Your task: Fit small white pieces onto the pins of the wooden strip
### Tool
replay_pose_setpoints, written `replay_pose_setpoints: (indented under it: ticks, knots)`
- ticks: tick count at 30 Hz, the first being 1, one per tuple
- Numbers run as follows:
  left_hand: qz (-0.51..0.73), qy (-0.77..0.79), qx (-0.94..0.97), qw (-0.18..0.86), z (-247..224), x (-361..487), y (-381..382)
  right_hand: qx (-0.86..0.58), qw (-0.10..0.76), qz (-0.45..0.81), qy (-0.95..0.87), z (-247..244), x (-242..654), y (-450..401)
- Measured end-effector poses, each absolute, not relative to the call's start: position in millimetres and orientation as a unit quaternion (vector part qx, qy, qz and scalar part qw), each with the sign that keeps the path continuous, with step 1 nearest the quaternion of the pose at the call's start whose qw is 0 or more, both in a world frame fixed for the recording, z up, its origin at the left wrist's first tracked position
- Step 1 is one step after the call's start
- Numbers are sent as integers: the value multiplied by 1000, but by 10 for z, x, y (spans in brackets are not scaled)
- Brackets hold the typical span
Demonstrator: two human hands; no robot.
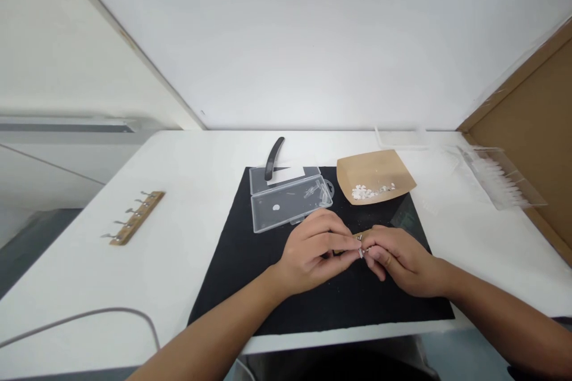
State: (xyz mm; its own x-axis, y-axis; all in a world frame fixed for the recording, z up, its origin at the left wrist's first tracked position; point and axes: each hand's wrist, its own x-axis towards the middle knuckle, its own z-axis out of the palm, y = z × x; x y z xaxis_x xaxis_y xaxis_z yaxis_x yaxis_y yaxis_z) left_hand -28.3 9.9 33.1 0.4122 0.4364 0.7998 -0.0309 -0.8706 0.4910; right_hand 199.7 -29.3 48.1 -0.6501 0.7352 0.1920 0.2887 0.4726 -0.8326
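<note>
My left hand (318, 250) is closed, with thumb and fingertips pinching a small silvery piece (361, 253) over the black mat (250, 286). My right hand (402, 259) is closed too and meets the left at this piece. Its fingers curl round something thin that they mostly hide. A narrow tan strip (364, 233) shows just behind the fingertips. Beyond my left hand lies an open clear plastic case (286, 205) with small clear parts and a white round bit inside.
A brown paper tray (373, 169) holds many small white pieces. A dark curved handle-like tool (273, 159) rests on the case lid. To the left lies a wooden strip with metal hooks (136, 220); clear plastic trays (496, 175) stand right. A grey cable (111, 310) crosses front left.
</note>
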Motion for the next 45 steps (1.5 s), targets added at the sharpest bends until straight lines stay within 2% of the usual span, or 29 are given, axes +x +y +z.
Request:
replay_pose_setpoints:
  ticks: [9, 16, 21, 26, 34, 45]
  knots:
    - [508, 141, 810, 258, 353, -299, 93, -284, 275, 379, -837, 434, 1995, -255]
    - [484, 185, 789, 331, 341, -297, 52, -289, 278, 213, -891, 383, 2036, -229]
    - [477, 193, 787, 340, 321, -285, 31, -279, 281, 147, -906, 393, 2058, -221]
    - [499, 204, 781, 314, 289, -249, 11, -288, 296, 81, -907, 386, 2030, -239]
    - [536, 199, 791, 216, 295, -203, 38, -299, 265, -41, -916, 425, 1962, -276]
    - [534, 191, 804, 179, 278, -185, 19, -292, 230, -32, -928, 403, 1967, -295]
